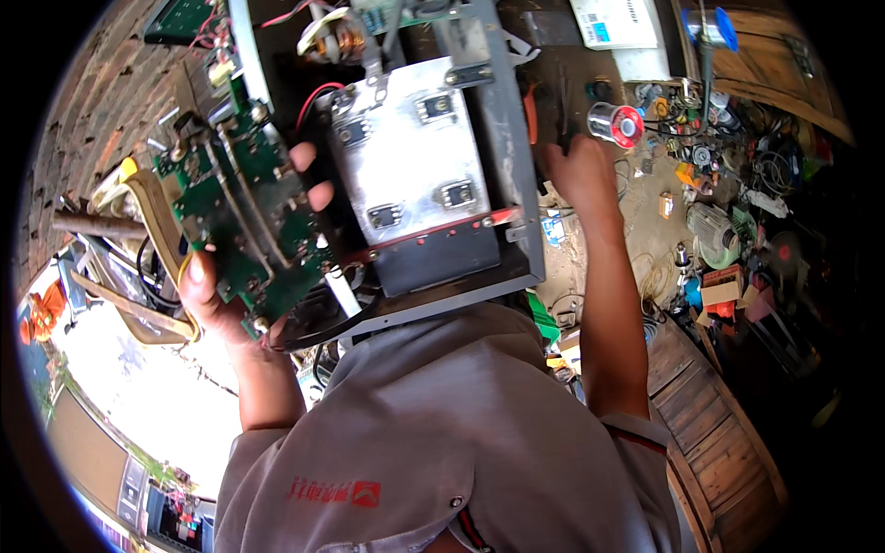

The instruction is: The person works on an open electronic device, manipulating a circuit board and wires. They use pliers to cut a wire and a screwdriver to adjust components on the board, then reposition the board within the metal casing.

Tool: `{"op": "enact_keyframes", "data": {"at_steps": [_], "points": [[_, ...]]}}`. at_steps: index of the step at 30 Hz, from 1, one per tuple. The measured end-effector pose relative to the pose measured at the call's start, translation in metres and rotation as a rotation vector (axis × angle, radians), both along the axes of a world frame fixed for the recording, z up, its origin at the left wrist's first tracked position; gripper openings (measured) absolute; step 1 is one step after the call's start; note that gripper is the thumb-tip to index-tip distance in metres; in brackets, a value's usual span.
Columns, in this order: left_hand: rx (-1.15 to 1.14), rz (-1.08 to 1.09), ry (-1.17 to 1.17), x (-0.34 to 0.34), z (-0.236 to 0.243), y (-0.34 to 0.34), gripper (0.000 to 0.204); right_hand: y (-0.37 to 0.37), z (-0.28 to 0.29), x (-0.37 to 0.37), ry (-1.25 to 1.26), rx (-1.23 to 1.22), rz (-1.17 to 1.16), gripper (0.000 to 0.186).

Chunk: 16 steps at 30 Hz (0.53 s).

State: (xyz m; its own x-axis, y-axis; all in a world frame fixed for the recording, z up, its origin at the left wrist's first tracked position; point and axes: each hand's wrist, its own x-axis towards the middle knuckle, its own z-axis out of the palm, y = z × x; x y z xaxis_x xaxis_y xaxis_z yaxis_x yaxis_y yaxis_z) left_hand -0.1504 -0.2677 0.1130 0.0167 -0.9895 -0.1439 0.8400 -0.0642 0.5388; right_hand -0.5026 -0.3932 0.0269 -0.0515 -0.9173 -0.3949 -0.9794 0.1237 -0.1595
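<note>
**Circuit board held beside an opened metal chassis**

Nearest the camera was the person's grey shirt [442, 433], filling the lower middle of the view, with both bare forearms rising from it. The left hand [221, 295] was clamped on a green circuit board [244, 217], thumb over its lower left edge and fingertips [318, 194] curling round its right edge. The board was tilted and sat just to the left of an opened metal chassis [512, 166], touching or nearly touching it. Inside the chassis lay a silvery plate [406, 147] carrying several small black components, with a red wire [313, 97] arching at its upper left corner.

The right hand [576, 170] was at the chassis's right edge, its fingers bent over something dark; whether it gripped anything could not be told. Just above it stood a spool of solder [616, 124] with a red hub. The bench [645, 230] to the right was strewn with small parts and wires.
</note>
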Motion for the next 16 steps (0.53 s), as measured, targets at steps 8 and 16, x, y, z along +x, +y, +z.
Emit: {"op": "enact_keyframes", "data": {"at_steps": [8,16], "points": [[0.248,-0.048,-0.126,0.001,0.011,-0.004,0.092,0.044,0.068,-0.003,0.077,0.0,-0.142,0.041],[0.239,-0.187,-0.243,0.006,0.026,-0.019,0.103,0.132,0.197,0.05,-0.046,-0.238,0.159,0.03]]}}
